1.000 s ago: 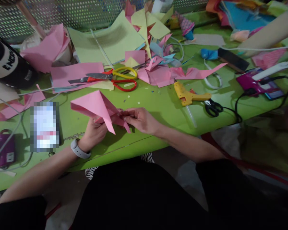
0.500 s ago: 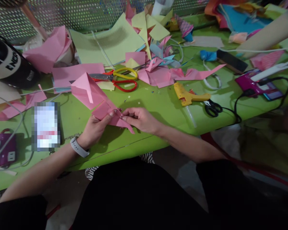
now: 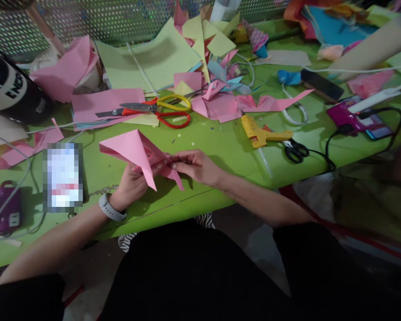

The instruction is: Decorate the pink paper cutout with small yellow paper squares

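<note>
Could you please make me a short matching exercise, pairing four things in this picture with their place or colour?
Column one:
1. Folded pink paper
2. Glue gun
3. Wristband
4. Bottle

Column two:
A. Around the left wrist
B. Black with a pale band
C. In the left hand, with the right hand at one end
D. Yellow body

Pairs: 1-C, 2-D, 3-A, 4-B

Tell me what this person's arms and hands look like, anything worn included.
The left hand and right hand wear no gloves. A pale grey wristband with small holes circles the left wrist; the right wrist has none. Black sleeves end near the elbows.
</note>
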A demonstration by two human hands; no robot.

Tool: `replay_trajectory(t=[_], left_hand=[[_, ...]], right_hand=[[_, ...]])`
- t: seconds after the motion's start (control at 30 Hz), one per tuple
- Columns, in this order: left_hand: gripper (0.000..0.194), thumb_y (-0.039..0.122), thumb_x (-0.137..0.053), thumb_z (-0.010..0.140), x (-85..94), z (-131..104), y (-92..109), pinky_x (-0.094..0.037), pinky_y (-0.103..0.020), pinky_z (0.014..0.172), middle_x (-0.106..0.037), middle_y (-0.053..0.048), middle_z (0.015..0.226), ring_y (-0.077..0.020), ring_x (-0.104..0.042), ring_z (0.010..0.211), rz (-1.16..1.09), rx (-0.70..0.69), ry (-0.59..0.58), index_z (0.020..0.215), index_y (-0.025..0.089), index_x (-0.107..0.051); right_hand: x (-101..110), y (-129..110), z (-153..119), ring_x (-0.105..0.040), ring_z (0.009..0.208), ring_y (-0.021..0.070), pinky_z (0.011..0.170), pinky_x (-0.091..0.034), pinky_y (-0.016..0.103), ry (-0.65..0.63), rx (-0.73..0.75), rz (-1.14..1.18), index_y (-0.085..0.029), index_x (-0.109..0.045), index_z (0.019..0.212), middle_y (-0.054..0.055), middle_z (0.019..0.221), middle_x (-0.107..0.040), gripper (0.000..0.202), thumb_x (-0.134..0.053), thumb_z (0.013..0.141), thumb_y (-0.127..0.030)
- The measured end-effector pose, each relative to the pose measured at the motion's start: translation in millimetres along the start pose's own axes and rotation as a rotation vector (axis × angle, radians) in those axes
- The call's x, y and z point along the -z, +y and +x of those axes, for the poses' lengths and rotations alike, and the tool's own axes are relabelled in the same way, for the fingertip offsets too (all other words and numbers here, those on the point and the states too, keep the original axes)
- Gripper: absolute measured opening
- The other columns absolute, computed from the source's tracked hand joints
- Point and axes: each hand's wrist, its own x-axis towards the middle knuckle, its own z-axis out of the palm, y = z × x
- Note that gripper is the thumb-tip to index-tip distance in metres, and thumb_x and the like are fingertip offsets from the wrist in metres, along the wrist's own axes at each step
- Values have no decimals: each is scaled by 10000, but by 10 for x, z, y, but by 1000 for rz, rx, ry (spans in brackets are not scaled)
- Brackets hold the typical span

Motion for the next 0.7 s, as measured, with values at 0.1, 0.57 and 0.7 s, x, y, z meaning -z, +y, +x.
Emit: replay_trajectory(t=[0.1,0.57,0.7], left_hand=[[191,361,-723,865,12,2,10,-585,-392,931,-773,-54,1042,-226,-708,993,16,-19,-16,1010,250,-782],[216,396,-743,848,95,54,-69,-576,-314,858,-766,-64,1067,-184,-702,936,-285,231,129,963,216,-773],[222,396,-726,860,64,26,-38,-577,-343,856,-770,-77,1039,-201,-711,931,-276,247,63,968,207,-772]], right_hand=[[10,23,0,-706,759,149,747,-580,311,-10,15,7,-193,-733,846,16,783,-746,164,-718,818,-354],[31,-75,-103,-627,810,142,756,-575,336,161,464,-424,-245,-657,1002,34,1008,-656,128,-661,873,-242],[29,-28,-75,-617,857,159,779,-568,343,96,473,-536,-283,-680,988,30,1019,-633,86,-663,906,-304]])
